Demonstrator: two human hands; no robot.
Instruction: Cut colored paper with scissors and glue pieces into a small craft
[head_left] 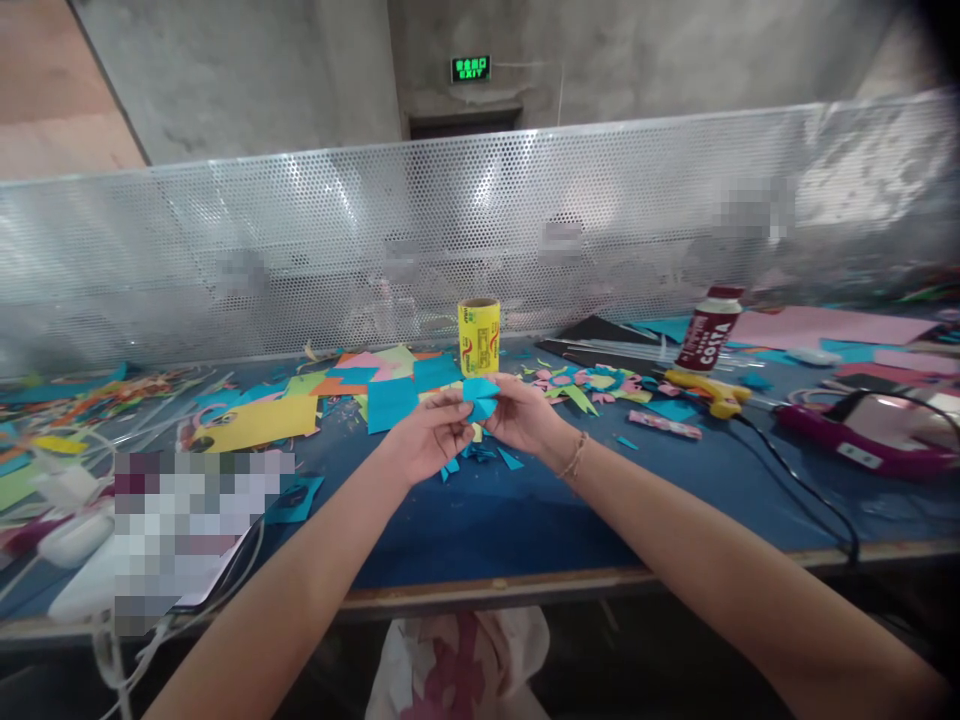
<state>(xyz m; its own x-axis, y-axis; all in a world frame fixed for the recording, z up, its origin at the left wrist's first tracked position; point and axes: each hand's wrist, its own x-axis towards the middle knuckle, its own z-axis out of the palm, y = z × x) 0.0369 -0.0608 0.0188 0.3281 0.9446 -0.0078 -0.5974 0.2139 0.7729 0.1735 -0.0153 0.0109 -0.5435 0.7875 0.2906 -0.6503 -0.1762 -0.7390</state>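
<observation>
A small piece of blue paper (482,396) with folds or cuts in it is held up above the table between both hands. My left hand (435,432) pinches its left side, fingers closed. On its right side, my right hand (521,412) grips the paper between thumb and fingers. Blue paper scraps (480,455) lie on the table just below the hands. Right behind them stands a yellow tape roll (478,335) on its end. Flat blue paper squares (391,404) rest to the left of the hands.
A yellow glue gun (709,392) with a black cord and a COSTA bottle (709,328) are at right, near a purple-rimmed object (862,445). Yellow paper (259,422), a blurred-out tablet-like device (180,530) and white cables lie left. A perforated metal panel (315,250) borders the table's back.
</observation>
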